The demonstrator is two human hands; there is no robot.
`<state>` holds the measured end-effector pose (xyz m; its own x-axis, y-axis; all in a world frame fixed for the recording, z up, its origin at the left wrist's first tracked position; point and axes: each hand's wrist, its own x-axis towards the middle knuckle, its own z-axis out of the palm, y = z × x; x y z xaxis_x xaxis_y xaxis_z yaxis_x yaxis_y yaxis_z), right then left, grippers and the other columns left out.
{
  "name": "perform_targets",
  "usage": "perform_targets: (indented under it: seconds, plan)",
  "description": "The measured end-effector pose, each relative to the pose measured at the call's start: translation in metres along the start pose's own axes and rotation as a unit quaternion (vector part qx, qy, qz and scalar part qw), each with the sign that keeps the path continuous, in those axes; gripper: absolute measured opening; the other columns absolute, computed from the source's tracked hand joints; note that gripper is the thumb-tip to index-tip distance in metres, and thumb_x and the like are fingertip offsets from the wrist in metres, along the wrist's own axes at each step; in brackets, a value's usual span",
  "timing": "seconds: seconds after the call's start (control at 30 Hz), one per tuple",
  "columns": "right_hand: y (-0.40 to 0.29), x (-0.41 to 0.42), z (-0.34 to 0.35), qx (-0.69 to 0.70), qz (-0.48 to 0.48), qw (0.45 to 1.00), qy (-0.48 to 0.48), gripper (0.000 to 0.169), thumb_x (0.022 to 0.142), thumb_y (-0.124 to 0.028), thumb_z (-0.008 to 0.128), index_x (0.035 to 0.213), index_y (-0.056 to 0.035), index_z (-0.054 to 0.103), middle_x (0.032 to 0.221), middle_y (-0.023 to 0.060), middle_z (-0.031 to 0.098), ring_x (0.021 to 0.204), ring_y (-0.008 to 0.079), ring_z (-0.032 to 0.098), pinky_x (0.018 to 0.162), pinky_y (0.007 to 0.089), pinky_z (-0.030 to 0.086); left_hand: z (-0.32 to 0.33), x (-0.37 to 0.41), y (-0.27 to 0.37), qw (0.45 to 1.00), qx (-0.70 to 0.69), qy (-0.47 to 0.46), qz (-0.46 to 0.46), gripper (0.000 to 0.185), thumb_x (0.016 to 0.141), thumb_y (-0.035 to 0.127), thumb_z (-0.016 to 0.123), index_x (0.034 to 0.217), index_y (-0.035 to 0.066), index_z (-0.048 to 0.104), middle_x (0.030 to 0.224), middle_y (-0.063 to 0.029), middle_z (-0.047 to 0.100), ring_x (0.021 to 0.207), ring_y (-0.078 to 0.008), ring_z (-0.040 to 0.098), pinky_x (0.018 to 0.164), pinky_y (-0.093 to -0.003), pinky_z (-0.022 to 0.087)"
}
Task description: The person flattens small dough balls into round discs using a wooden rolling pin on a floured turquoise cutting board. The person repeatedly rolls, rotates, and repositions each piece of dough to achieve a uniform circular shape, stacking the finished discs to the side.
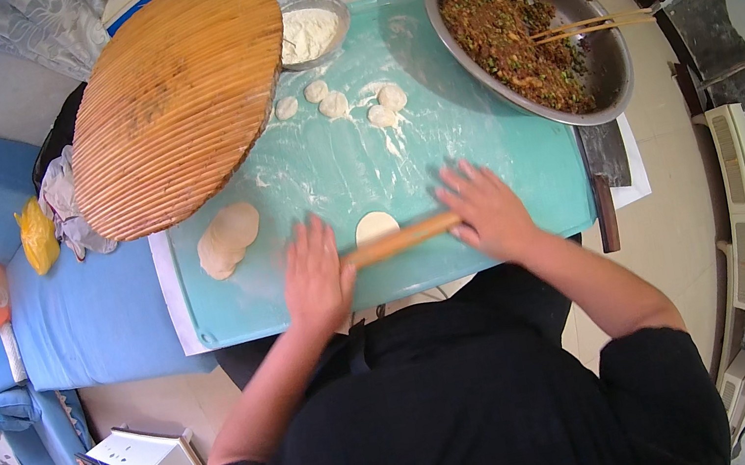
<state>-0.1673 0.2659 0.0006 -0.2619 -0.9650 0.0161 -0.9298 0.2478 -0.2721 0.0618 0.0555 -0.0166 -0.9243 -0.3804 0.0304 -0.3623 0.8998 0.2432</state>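
Note:
A wooden rolling pin [403, 238] lies across the near side of a green board [321, 279]. My left hand [316, 272] is over its left end and my right hand [486, 212] over its right end, palms down with fingers stretched forward. Just beyond the pin, and partly hidden by it, is a round, flat dough wrapper [375, 225]. Left of my left hand sits an overlapping stack of rolled wrappers [229, 239]. Several small floured dough pieces [333, 105] rest farther back on the board. Both hands look slightly blurred.
A large round ridged wooden tray [178, 102] overhangs the board's back left. Behind it stands a bowl of flour [310, 33]. A steel basin of filling [510, 36] with chopsticks [594, 25] occupies the back right. A cleaver [605, 161] lies by the right edge.

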Motion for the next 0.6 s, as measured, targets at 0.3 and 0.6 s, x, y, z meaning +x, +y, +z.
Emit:
perform_targets:
  seconds: [0.3, 0.6]
  plan:
    - [0.017, 0.035, 0.000, -0.014, 0.042, 0.997, 0.055, 0.050, 0.091, -0.032, 0.053, 0.136, -0.0085, 0.047, 0.148, 0.0124, 0.038, 0.139, 0.0337, 0.029, 0.113, 0.0469, 0.026, 0.000, 0.059, -0.021, 0.996, 0.029, 0.063, -0.061, 0.062, 0.090, 0.028, 0.055, 0.138, -0.007, 0.037, 0.150, -0.0240, 0.028, 0.139, -0.0421, 0.024, 0.114, -0.0484, 0.021]
    - [-0.012, -0.032, 0.012, 0.047, -0.050, 0.997, 0.047, 0.043, 0.072, -0.019, 0.072, 0.112, -0.0104, 0.056, 0.128, 0.0092, 0.053, 0.122, 0.0301, 0.048, 0.099, 0.0430, 0.041, -0.003, -0.009, 0.019, 0.993, -0.095, 0.071, -0.001, 0.044, 0.085, 0.020, 0.062, 0.124, -0.001, 0.055, 0.132, -0.0218, 0.050, 0.123, -0.0397, 0.046, 0.100, -0.0457, 0.039]
